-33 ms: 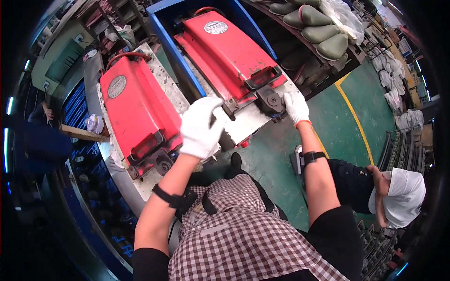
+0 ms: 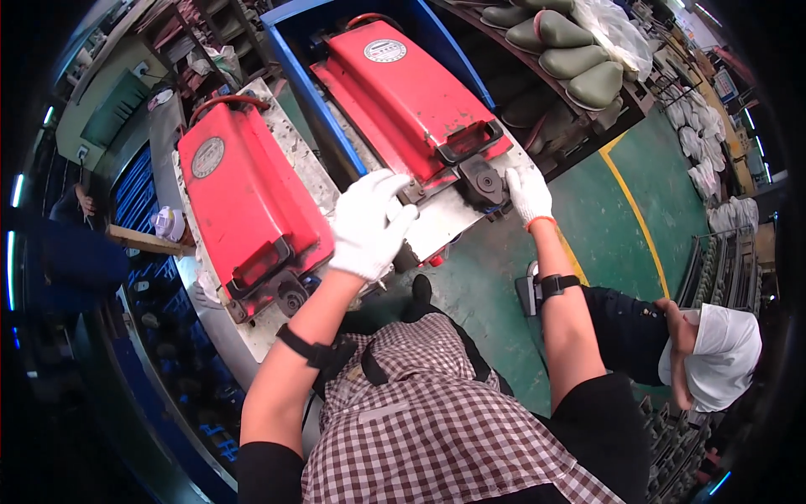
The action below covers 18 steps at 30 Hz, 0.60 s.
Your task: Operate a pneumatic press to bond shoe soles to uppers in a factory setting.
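Observation:
Two red hinged machine lids lie before me on grey metal plates. My left hand (image 2: 369,223), in a white glove, curls over the front edge of the metal plate (image 2: 445,227) between the left red lid (image 2: 243,193) and the right red lid (image 2: 403,92). My gloved right hand (image 2: 527,191) rests with straight fingers against the black round latch (image 2: 480,181) under the right lid's black handle (image 2: 470,141). Both wrists wear black bands. The left lid has its own black handle (image 2: 260,265) near its front.
A blue frame (image 2: 306,92) runs between the two machines. Green moulded forms (image 2: 571,50) sit on a shelf at the top right. A person in a white cap (image 2: 714,353) crouches at the lower right on the green floor with a yellow line (image 2: 630,210). Another person's hand (image 2: 81,202) shows at the far left.

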Motion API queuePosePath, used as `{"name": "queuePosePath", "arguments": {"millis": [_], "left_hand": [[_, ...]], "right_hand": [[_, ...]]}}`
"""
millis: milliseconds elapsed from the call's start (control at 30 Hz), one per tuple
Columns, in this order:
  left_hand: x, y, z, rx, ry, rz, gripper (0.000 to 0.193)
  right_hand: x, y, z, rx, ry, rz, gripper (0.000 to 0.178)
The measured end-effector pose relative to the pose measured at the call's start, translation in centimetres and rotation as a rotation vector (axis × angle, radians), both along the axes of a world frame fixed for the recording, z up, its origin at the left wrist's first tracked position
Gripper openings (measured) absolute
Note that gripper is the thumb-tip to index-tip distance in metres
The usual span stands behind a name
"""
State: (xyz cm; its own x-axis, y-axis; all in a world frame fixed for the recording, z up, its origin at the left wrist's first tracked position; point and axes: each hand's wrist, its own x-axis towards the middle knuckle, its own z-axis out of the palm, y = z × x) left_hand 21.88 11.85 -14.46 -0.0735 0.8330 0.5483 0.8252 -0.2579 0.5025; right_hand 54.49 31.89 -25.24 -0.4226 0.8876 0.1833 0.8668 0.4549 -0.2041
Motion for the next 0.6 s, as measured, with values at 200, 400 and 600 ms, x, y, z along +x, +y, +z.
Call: {"name": "queuePosePath", "arguments": {"millis": [200, 400, 600], "left_hand": [[3.0, 5.8, -1.6, -0.147, 0.091, -0.087, 0.055], [4.6, 9.4, -2.3, -0.098, 0.213, -0.177, 0.057], [3.5, 11.9, 2.1, 0.029, 0.251, -0.22, 0.042]], "right_hand": [[-1.8, -8.9, 2.1, -0.229, 0.095, -0.275, 0.056], [-2.4, -14.9, 4.1, -0.596, 0.09, -0.148, 0.07], [-4.3, -10.3, 6.9, -0.343, 0.381, -0.001, 0.031]]}}
